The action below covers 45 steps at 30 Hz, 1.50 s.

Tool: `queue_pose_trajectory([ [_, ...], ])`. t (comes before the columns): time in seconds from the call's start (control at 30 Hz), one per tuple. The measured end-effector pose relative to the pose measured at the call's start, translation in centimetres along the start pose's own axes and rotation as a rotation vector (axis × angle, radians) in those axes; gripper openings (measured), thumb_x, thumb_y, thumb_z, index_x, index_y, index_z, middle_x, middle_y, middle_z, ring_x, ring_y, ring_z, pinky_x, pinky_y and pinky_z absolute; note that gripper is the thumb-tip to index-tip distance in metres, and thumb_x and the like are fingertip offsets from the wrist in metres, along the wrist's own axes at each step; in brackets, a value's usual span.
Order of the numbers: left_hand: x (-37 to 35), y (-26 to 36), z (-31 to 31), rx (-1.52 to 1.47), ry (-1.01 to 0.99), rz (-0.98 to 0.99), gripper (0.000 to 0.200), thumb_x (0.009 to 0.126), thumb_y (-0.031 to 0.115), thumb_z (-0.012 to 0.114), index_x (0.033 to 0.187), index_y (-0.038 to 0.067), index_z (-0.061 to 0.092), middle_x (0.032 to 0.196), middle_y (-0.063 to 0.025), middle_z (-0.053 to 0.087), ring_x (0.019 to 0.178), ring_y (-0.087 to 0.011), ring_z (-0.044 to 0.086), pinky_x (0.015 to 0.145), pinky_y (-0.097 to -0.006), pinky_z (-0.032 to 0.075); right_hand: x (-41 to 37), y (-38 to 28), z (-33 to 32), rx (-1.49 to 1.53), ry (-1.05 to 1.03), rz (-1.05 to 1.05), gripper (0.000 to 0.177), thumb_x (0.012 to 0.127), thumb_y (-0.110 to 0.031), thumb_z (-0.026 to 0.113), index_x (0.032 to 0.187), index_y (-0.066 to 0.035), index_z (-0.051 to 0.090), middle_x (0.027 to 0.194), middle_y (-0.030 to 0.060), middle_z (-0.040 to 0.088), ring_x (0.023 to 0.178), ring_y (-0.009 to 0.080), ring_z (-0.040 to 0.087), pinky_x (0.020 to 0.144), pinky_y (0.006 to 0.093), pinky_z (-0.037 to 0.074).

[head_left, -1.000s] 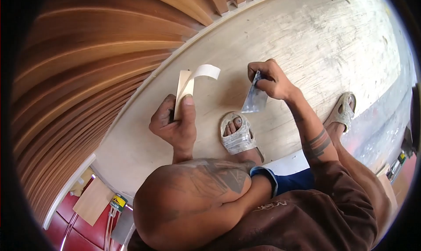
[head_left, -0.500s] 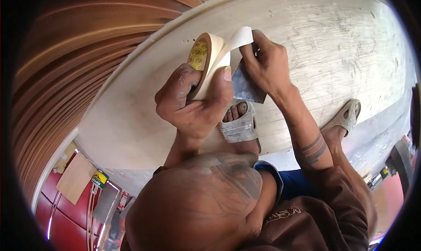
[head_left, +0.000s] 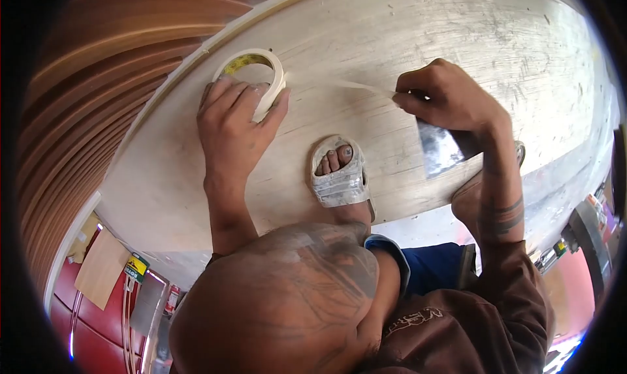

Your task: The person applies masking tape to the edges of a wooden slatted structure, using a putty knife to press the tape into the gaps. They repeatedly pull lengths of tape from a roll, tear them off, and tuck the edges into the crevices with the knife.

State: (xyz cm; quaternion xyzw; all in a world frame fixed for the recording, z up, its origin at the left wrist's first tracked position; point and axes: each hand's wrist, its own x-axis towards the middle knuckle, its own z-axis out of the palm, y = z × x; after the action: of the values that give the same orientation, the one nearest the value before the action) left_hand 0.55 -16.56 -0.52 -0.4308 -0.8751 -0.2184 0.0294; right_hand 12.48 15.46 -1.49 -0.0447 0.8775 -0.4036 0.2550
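Observation:
My left hand [head_left: 236, 119] is wrapped round a roll of cream masking tape [head_left: 277, 90], whose yellow printed core faces up and left. From the roll a thin tape strip [head_left: 356, 85] stretches across to the right, seen nearly edge-on and blurred near the roll. The strip's far end is pinched between the thumb and fingers of my right hand [head_left: 450, 96]. That same hand also keeps a flat metal scraper blade [head_left: 439, 149] against its palm, hanging below the fingers. How the blade is gripped is hidden.
A pale, scuffed wooden board [head_left: 366, 41] lies beneath my hands and my sandalled foot [head_left: 339, 171]. Curved brown wooden slats [head_left: 130, 34] rise along the left. At lower left stand a red panel [head_left: 98, 322] and a green-yellow container [head_left: 136, 267].
My hands have moved apart, left hand to the left and right hand to the right. The tape, a short peeled flap before, now spans the gap. The roll has turned its opening upward.

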Motion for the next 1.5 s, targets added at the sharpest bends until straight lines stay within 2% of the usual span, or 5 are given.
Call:
queue_pose_trajectory([
  [0.4, -2.6, 3.4, 2.1, -0.415, -0.137, -0.412, 0.029, 0.081, 0.012, 0.088, 0.105, 0.003, 0.075, 0.099, -0.0166, 0.078, 0.094, -0.0382, 0.072, 0.086, -0.0468, 0.058, -0.1, 1.1, -5.6, 0.227, -0.174, 0.055, 0.026, 0.097, -0.020, 0.066, 0.082, 0.001, 0.068, 0.065, 0.0039, 0.057, 0.062, 0.0128, 0.051, 0.061, 0.0324, 0.043],
  [0.73, -4.9, 5.5, 4.3, -0.635, -0.139, -0.519, 0.029, 0.083, 0.014, 0.088, 0.100, 0.002, 0.068, 0.089, -0.0141, 0.074, 0.084, -0.0313, 0.074, 0.077, -0.0426, 0.059, -2.0, 0.9, -7.0, 0.482, -0.355, 0.112, 0.030, 0.097, -0.018, 0.064, 0.074, 0.002, 0.064, 0.064, 0.0009, 0.055, 0.062, 0.0085, 0.050, 0.060, 0.0303, 0.041],
  [1.0, -4.5, 6.5, 5.2, -0.910, -0.458, -0.513, 0.032, 0.082, 0.017, 0.091, 0.100, 0.002, 0.070, 0.094, -0.0155, 0.078, 0.084, -0.0261, 0.078, 0.078, -0.0401, 0.061, -1.6, -4.9, -8.6, 0.505, -0.438, -0.247, 0.034, 0.094, -0.006, 0.066, 0.065, -0.002, 0.051, 0.055, 0.0019, 0.046, 0.048, 0.0118, 0.044, 0.047, 0.0328, 0.035],
  [1.23, -1.0, 6.9, 5.7, -0.837, -0.531, -0.306, 0.040, 0.079, 0.022, 0.091, 0.108, 0.002, 0.071, 0.108, -0.0189, 0.074, 0.101, -0.0379, 0.073, 0.091, -0.0469, 0.060, -3.0, -8.2, -10.4, 0.268, -0.555, -0.297, 0.021, 0.085, -0.002, 0.069, 0.066, -0.002, 0.060, 0.053, 0.0029, 0.054, 0.042, 0.0149, 0.056, 0.040, 0.0325, 0.037],
  [1.5, 6.9, 10.9, 2.7, -1.054, -0.088, 0.318, 0.072, 0.075, 0.024, 0.089, 0.141, 0.009, 0.065, 0.147, -0.0173, 0.060, 0.137, -0.0400, 0.057, 0.115, -0.0529, 0.045, -5.5, -11.5, -14.0, 0.013, -0.565, -0.276, 0.019, 0.083, -0.003, 0.071, 0.068, -0.004, 0.060, 0.053, 0.0015, 0.054, 0.042, 0.0145, 0.057, 0.039, 0.0305, 0.037],
])
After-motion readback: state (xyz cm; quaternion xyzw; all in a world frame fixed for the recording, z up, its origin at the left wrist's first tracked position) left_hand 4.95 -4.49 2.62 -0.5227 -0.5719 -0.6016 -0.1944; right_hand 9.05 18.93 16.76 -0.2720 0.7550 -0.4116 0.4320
